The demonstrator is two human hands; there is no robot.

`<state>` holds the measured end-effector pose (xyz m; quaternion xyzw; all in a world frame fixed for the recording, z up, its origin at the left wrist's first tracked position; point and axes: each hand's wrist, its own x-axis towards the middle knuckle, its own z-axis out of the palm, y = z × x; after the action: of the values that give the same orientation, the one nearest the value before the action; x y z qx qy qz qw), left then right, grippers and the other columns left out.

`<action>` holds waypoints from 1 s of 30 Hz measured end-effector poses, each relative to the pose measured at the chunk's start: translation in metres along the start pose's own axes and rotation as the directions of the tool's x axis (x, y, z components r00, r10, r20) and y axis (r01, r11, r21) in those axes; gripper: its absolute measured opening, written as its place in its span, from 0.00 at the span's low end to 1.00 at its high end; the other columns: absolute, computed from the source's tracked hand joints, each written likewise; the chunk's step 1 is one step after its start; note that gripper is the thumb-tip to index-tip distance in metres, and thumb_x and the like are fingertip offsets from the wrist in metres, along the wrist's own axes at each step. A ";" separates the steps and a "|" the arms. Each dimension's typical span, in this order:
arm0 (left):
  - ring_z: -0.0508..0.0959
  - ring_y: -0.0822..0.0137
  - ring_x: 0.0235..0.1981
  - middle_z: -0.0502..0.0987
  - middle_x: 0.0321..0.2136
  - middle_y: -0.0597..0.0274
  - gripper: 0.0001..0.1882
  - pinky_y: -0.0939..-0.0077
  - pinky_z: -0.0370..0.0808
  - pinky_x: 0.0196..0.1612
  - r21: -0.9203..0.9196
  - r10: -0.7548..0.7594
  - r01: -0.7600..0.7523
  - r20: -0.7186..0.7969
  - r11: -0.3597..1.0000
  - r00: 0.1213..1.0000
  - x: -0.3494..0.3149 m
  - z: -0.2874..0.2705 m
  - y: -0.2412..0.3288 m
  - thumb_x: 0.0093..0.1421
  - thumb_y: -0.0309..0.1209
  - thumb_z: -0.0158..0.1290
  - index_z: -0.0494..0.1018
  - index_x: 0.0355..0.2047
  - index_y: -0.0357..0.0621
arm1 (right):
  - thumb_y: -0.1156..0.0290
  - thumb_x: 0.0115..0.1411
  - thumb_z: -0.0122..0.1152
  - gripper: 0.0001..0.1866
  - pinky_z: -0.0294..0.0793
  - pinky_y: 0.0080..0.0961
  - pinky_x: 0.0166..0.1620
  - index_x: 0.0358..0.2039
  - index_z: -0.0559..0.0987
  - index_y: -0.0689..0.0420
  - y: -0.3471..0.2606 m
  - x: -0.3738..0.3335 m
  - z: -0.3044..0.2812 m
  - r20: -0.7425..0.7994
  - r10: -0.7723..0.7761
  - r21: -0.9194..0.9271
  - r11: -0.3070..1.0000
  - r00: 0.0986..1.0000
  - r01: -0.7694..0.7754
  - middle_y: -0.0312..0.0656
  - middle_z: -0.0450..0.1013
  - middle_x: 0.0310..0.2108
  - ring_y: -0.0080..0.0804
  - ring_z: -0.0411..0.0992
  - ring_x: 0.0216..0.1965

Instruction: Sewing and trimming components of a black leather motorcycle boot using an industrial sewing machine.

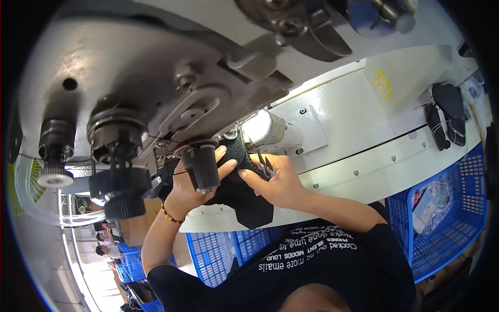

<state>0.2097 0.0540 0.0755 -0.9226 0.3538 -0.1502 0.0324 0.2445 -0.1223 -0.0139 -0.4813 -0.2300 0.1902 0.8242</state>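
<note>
While hands [283, 182] hold fabric [236, 151], baskets [447, 236] line the table [374, 174].

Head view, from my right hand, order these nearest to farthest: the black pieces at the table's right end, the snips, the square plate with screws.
1. Snips: in the right hand.
2. Square plate: above and right of the hand in the picture.
3. Black pieces: far right.

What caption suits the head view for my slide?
Left hand and right hand hold black fabric at a sewing machine, snips in the right.
</note>
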 end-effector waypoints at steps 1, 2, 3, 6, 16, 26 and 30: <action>0.73 0.52 0.39 0.72 0.38 0.53 0.14 0.58 0.71 0.45 0.045 0.006 -0.007 0.022 0.999 1.000 0.003 -0.002 0.003 0.43 0.24 0.52 0.73 0.34 0.43 | 0.68 0.51 0.53 0.09 0.60 0.18 0.18 0.23 0.73 0.63 0.000 0.000 -0.001 0.010 -0.002 0.006 1.000 1.000 0.002 0.36 0.67 0.12 0.15 0.60 0.14; 0.73 0.52 0.38 0.73 0.38 0.53 0.13 0.59 0.71 0.45 0.090 0.009 -0.013 0.041 0.996 0.999 0.005 -0.004 0.006 0.43 0.24 0.51 0.73 0.33 0.43 | 0.69 0.51 0.53 0.09 0.61 0.18 0.18 0.22 0.72 0.63 -0.001 -0.001 -0.002 0.021 -0.003 0.009 1.000 1.000 0.003 0.36 0.67 0.12 0.15 0.60 0.14; 0.73 0.53 0.39 0.72 0.38 0.54 0.16 0.61 0.71 0.46 0.082 -0.014 0.009 0.065 0.997 0.998 0.006 -0.005 0.011 0.43 0.23 0.50 0.73 0.36 0.44 | 0.69 0.51 0.53 0.09 0.61 0.18 0.18 0.22 0.72 0.63 -0.002 -0.001 -0.003 0.029 -0.002 0.004 1.000 1.000 0.002 0.36 0.67 0.12 0.15 0.60 0.14; 0.72 0.54 0.41 0.71 0.39 0.55 0.20 0.63 0.70 0.45 0.119 -0.052 0.040 0.092 0.992 0.994 0.015 -0.010 0.025 0.41 0.23 0.49 0.73 0.38 0.46 | 0.69 0.52 0.53 0.10 0.60 0.17 0.17 0.21 0.72 0.63 -0.006 -0.001 -0.005 0.053 0.065 0.023 0.998 0.996 -0.066 0.34 0.66 0.12 0.15 0.62 0.13; 0.72 0.58 0.39 0.71 0.37 0.62 0.25 0.70 0.73 0.37 0.230 -0.044 0.043 -0.003 0.972 0.999 0.005 -0.006 0.024 0.37 0.25 0.51 0.72 0.41 0.52 | 0.69 0.56 0.51 0.10 0.59 0.15 0.16 0.21 0.70 0.60 -0.006 -0.002 -0.002 0.091 0.091 -0.028 0.996 0.992 -0.089 0.32 0.64 0.10 0.15 0.62 0.12; 0.70 0.62 0.43 0.69 0.40 0.66 0.25 0.68 0.70 0.44 0.221 -0.001 -0.002 0.012 0.975 1.000 0.004 -0.007 0.013 0.42 0.28 0.48 0.69 0.45 0.57 | 0.68 0.55 0.52 0.09 0.57 0.13 0.14 0.22 0.71 0.59 -0.008 0.002 0.005 0.011 0.137 0.028 0.990 0.990 -0.138 0.31 0.63 0.10 0.14 0.61 0.11; 0.70 0.63 0.45 0.69 0.42 0.65 0.28 0.68 0.69 0.45 0.177 -0.027 0.025 0.008 0.984 1.000 0.002 -0.005 0.008 0.40 0.24 0.48 0.68 0.46 0.56 | 0.68 0.55 0.53 0.09 0.56 0.12 0.14 0.21 0.72 0.59 -0.011 0.005 0.008 -0.049 0.151 0.087 0.985 0.987 -0.147 0.31 0.63 0.09 0.15 0.62 0.11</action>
<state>0.2043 0.0466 0.0799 -0.9214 0.3268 -0.1766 0.1139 0.2451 -0.1188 0.0006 -0.4677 -0.1621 0.2472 0.8330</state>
